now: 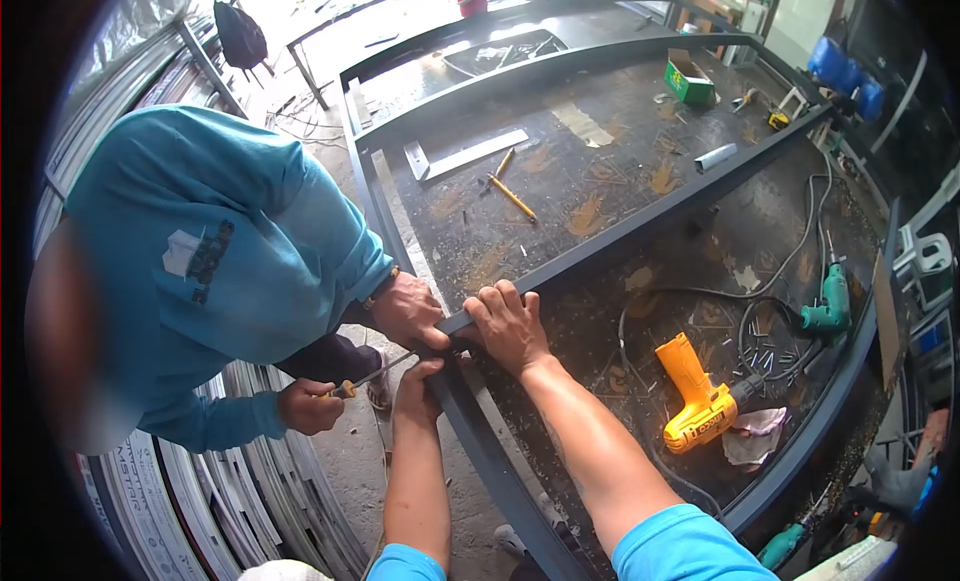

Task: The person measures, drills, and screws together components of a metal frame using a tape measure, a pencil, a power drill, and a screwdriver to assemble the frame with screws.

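Dark metal frame bars (pixel 640 218) meet in a joint near the middle of the view. My right hand (pixel 508 326) has its fingers wrapped over the crossbar close to that joint. Just below the joint, my left hand (pixel 418 389) presses against the outer side of the side bar, its fingers partly hidden. A co-worker in a blue top (pixel 230 251) leans in from the left. One of the co-worker's hands (pixel 405 309) rests on the bar beside my hands. The other grips a yellow-handled screwdriver (pixel 345 389), its shaft pointing at the joint.
On the dark table (pixel 600 381) lie a yellow drill (pixel 700 406), a green drill (pixel 828 301) with cables, loose screws, a metal square (pixel 470 156), a yellow pencil (pixel 513 199) and a green box (pixel 690 78). Stacked metal profiles (pixel 215 481) fill the lower left.
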Action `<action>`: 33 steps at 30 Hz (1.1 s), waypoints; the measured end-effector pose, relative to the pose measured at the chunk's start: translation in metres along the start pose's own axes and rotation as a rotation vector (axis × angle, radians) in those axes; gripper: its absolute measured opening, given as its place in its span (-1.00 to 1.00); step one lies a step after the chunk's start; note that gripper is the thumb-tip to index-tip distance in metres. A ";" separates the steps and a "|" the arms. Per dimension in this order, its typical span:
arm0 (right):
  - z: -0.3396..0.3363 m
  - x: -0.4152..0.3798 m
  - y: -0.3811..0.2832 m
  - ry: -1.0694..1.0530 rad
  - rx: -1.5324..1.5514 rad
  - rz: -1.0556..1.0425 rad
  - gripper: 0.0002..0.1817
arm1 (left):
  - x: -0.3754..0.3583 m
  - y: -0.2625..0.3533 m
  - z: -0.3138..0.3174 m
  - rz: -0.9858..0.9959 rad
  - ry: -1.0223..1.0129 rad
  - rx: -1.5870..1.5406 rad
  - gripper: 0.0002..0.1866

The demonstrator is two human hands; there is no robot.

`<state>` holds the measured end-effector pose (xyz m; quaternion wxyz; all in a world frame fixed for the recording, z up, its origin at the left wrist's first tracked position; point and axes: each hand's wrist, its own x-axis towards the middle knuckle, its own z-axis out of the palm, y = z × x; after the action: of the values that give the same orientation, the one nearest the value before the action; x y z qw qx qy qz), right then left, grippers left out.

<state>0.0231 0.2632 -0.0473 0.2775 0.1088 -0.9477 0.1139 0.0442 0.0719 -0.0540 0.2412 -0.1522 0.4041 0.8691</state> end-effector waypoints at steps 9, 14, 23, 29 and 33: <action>-0.002 0.004 -0.001 0.054 0.040 0.004 -0.54 | 0.000 0.001 0.005 0.019 -0.002 -0.025 -0.38; -0.005 0.005 -0.001 0.038 0.046 0.010 -0.54 | 0.002 0.001 -0.001 -0.028 -0.040 -0.047 -0.38; -0.005 0.005 -0.002 0.043 0.043 0.001 -0.53 | 0.001 0.001 0.000 -0.049 -0.060 -0.081 -0.37; -0.002 0.004 -0.001 0.043 0.052 0.004 -0.53 | 0.001 0.001 0.001 -0.042 -0.043 -0.061 -0.37; -0.003 0.005 -0.001 0.032 0.033 0.012 -0.54 | 0.002 0.000 0.001 -0.034 -0.055 -0.069 -0.36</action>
<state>0.0211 0.2627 -0.0418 0.2902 0.1059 -0.9417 0.1331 0.0420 0.0733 -0.0543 0.2615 -0.1433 0.3645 0.8822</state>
